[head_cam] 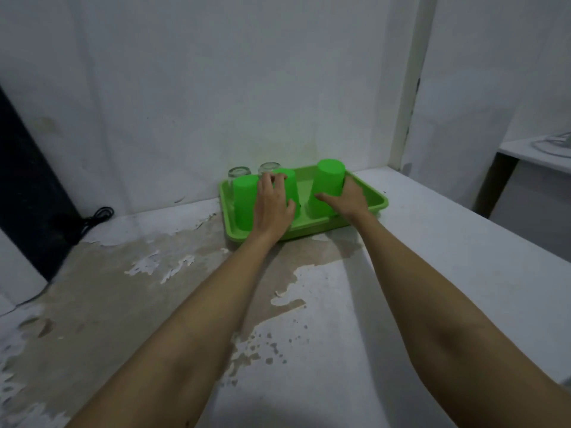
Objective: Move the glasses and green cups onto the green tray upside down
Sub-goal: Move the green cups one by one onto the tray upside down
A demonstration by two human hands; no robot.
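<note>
The green tray lies on the table against the back wall. Three green cups stand on it upside down: a left cup, a middle cup and a right cup. Two clear glasses stand upside down at the tray's back, the left glass and the right glass. My left hand wraps around the middle cup and hides most of it. My right hand grips the lower part of the right cup, which leans slightly to the left.
The white table top has a large patch of worn, peeling paint in front of the tray. A black cable lies at the left by a dark panel. Another table stands at the far right.
</note>
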